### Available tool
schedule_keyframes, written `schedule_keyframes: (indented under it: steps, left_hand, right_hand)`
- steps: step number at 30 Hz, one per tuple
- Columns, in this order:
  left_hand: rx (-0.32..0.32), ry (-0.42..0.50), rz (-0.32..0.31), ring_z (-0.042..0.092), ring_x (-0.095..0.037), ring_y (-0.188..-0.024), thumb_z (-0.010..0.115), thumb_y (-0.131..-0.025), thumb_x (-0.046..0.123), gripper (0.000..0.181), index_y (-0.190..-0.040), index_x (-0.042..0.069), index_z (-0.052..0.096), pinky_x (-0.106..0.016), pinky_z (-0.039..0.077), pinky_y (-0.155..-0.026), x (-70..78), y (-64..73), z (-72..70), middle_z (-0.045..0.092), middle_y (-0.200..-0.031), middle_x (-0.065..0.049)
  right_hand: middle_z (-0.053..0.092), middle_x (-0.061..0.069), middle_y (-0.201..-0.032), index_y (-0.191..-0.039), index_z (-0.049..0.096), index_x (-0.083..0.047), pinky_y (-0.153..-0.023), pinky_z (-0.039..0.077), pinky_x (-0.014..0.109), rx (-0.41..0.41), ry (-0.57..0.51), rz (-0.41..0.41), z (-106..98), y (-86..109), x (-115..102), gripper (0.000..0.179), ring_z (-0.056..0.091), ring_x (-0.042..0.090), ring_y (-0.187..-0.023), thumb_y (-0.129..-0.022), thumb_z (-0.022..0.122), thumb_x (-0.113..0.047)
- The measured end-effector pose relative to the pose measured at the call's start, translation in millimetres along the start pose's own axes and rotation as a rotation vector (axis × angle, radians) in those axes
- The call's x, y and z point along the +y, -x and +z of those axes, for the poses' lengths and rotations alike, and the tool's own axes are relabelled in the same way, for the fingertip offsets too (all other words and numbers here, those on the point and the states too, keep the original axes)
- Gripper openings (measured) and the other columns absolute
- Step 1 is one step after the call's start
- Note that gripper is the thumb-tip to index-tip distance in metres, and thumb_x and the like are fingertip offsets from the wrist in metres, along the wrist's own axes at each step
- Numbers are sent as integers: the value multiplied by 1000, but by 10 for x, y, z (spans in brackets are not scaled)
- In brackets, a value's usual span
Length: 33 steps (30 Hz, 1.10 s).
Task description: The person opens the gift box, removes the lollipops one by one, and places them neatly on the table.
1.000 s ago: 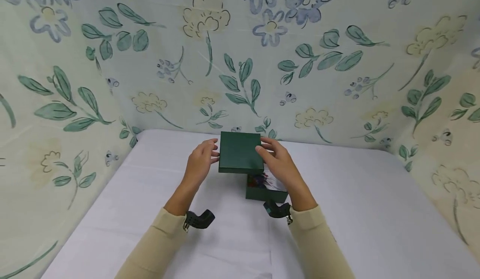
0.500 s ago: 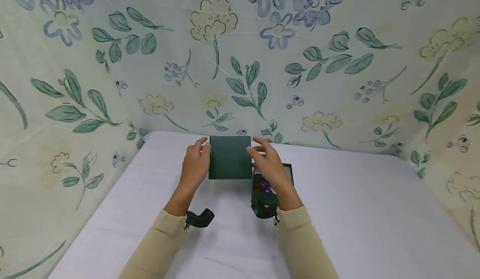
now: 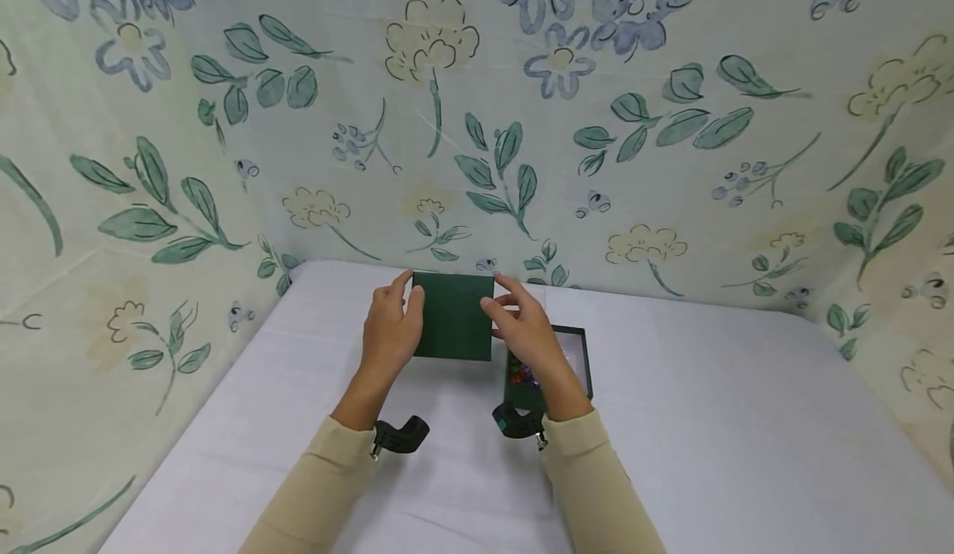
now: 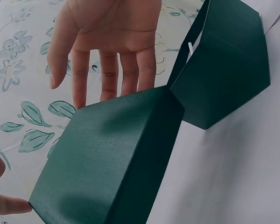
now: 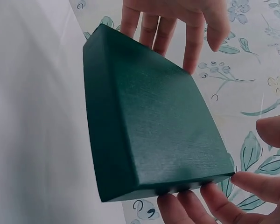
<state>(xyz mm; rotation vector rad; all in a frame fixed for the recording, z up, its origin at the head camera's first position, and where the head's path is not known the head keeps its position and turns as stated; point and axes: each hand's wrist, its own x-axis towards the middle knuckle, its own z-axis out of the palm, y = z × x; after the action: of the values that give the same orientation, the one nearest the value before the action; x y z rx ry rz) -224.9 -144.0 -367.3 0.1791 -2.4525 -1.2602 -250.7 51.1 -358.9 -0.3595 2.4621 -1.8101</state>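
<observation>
Above white table (image 3: 708, 413), left of open box (image 3: 519, 395): green lid (image 3: 452, 318) spans between my left hand (image 3: 391, 328) and right hand (image 3: 527, 328), fingers fairly straight along side edges, thumbs clear. Best press evenly, lest lid slip.

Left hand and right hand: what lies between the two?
The green lid: the left hand and right hand touch its opposite sides with their fingers. The head view and both wrist views show it.
</observation>
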Motion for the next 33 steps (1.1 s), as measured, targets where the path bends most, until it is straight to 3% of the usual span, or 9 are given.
schedule_keyframes:
  steps: [7,15,20,23,29,33]
  left_hand:
    - [-7,147,-4,47,-31,-121,36,-102,35,49,-146,14,40,-53,40,-99,-94,-28,68,44,-134,-18]
    - [124,317,62,45,-26,-124,37,-102,27,41,-142,20,45,-51,39,-104,-411,-57,265,47,-134,-11]
    - [210,313,61,45,-23,-125,39,-101,24,38,-135,17,54,-48,37,-106,-461,-72,294,49,-133,-9]
    - [253,283,22,47,-24,-122,39,-99,23,36,-128,14,59,-47,38,-103,-465,-77,285,51,-131,-9]
    - [280,299,-35,52,-25,-110,39,-99,21,33,-118,10,63,-43,42,-93,-460,-133,229,59,-117,-12]
    - [307,330,-78,55,-25,-97,39,-98,23,32,-107,7,65,-38,44,-84,-438,-157,172,59,-104,-12]
  right_hand:
    - [54,9,-129,-147,40,-27,-94,50,47,11,55,17,46,-3,29,58,56,25,-116,-94,58,-41]
    - [50,12,-140,-148,36,-23,-101,43,53,-3,75,20,157,-9,71,62,48,27,-128,-93,59,-41]
    - [47,10,-144,-144,38,-24,-103,41,51,9,57,16,195,-5,76,60,45,25,-132,-92,61,-41]
    - [45,10,-145,-142,40,-24,-104,39,52,4,37,22,203,4,94,57,44,24,-133,-92,61,-41]
    - [43,7,-148,-143,37,-23,-106,37,50,-21,15,4,225,14,117,59,40,23,-136,-92,62,-39]
    - [44,8,-146,-149,29,-32,-103,41,51,-33,27,-3,238,20,114,68,44,26,-133,-91,62,-42]
